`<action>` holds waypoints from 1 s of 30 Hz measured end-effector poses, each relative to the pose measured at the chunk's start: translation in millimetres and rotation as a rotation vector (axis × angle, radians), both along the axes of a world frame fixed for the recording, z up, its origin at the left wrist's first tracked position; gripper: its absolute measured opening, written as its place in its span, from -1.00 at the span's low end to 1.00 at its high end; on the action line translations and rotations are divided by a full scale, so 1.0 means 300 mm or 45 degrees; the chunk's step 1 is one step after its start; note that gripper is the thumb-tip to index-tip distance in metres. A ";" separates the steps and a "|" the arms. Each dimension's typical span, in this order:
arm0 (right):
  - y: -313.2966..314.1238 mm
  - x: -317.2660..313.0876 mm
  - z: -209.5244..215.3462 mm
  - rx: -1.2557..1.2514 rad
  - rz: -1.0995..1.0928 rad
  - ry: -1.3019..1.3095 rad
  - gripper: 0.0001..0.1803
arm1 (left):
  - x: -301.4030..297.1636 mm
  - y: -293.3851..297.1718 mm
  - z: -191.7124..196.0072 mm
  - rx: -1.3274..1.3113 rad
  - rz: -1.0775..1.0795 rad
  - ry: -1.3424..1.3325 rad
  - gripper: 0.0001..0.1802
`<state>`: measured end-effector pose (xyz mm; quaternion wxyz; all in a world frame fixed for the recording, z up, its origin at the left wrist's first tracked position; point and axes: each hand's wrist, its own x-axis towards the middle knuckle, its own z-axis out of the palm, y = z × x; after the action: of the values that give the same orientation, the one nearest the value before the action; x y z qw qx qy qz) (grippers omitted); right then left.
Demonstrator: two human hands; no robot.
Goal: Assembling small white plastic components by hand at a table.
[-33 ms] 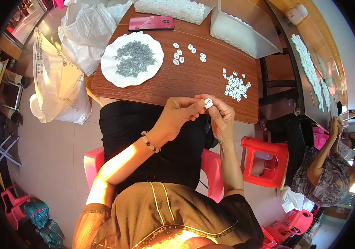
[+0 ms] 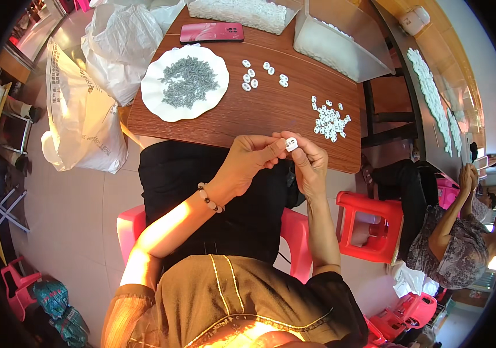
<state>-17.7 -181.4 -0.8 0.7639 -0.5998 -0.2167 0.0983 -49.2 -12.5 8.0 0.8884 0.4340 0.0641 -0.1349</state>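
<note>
"Two bare hands are at work, so where are they from the plate (image 2: 150, 90)?"

"Both are to the right of the plate and nearer the wearer, by the edge of the brown table (image 2: 271, 116). The right hand (image 2: 310, 165) pinches a small white piece (image 2: 291, 144) between thumb and fingers, dark marks facing up"

"And the left hand (image 2: 252, 162)?"

"Its thumb and fingers are pressed together beside that white piece, on the side toward the plate. Whether anything lies between them I cannot tell. A beaded bracelet (image 2: 210, 198) circles that wrist"

"What does the plate carry?"

"A spread of short grey pieces (image 2: 189, 83), well inside its wavy white rim"

"Anything around it?"

"Just beyond the plate lies a pink phone (image 2: 213, 32). Just right of the plate sit some white ovals (image 2: 251, 73), a few of them touching; farther right is a loose heap of white pieces (image 2: 332, 122). Beyond the plate and to its right stands a clear bin (image 2: 341, 52)"

"And off the table?"

"Pale sacks (image 2: 86, 116) left of the plate, and far to its right a person in a patterned shirt (image 2: 456, 249)"
</note>
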 end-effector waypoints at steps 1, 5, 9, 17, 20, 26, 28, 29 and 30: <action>-0.003 0.002 -0.005 -0.021 -0.005 0.000 -0.57 | 0.003 0.002 -0.001 0.002 -0.009 -0.008 -0.72; 0.003 0.003 -0.011 -0.055 -0.019 -0.025 -0.54 | 0.008 0.012 -0.003 0.039 -0.023 -0.049 -0.72; 0.014 0.002 -0.005 -0.077 -0.039 -0.054 -0.63 | 0.011 0.032 -0.012 0.133 -0.042 -0.111 -0.73; 0.006 0.033 0.109 -0.315 -0.020 -0.069 -0.74 | -0.013 0.072 -0.005 0.217 -0.025 -0.004 -0.75; -0.002 0.087 0.199 -0.489 -0.179 -0.218 -0.78 | -0.016 0.108 -0.035 0.134 -0.022 0.013 -0.76; -0.026 0.277 0.332 -0.518 -0.468 -0.365 -0.78 | -0.019 0.120 -0.007 0.196 -0.007 0.004 -0.76; -0.060 0.420 0.366 -0.647 -0.660 -0.598 -0.72 | -0.024 0.137 -0.001 0.225 0.003 0.002 -0.76; -0.078 0.501 0.392 -0.714 -0.770 -0.713 -0.69 | -0.024 0.142 0.002 0.246 -0.005 0.002 -0.76; -0.083 0.577 0.419 -0.734 -0.843 -0.751 -0.67 | -0.029 0.153 0.000 0.251 -0.006 -0.002 -0.76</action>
<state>155.4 -206.5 124.9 0.4645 -0.8241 -0.1857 -0.2657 -57.9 33.4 8.0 0.8412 0.5195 0.0755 -0.1298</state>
